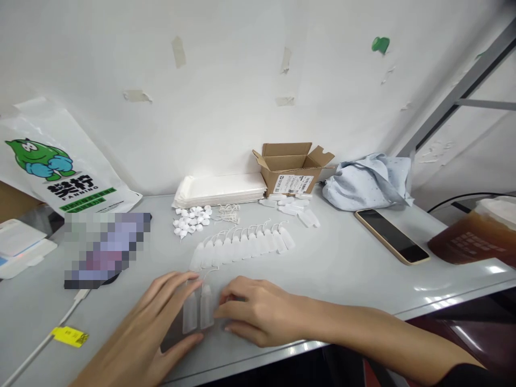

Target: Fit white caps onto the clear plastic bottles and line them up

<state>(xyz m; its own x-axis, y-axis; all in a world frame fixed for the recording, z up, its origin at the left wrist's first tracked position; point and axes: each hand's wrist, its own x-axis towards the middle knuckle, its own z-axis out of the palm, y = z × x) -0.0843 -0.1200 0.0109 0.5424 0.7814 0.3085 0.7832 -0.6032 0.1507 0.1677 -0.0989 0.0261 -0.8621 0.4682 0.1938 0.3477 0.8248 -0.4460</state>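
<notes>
Two translucent plastic squeeze bottles (207,309) with thin tubing at their tops lie side by side near the table's front edge. My left hand (157,317) curves around their left side, thumb and fingers apart, fingertips by the bottle tops. On the other side, my right hand (256,312) has half-bent fingers, the index fingertip at the right bottle's edge; it grips nothing visible. Beyond them lies a slanting row of several similar bottles (242,244) with tubing. White caps (191,220) and a small heap of pale tubing pieces (228,213) lie behind that row.
At the back are a stack of white packets (221,191), an open cardboard box (292,172), loose bottles (308,217) and a blue cloth bag (366,183). A phone (391,236) and drink cup (475,236) stand right; a cabled, pixelated device (108,255) lies left.
</notes>
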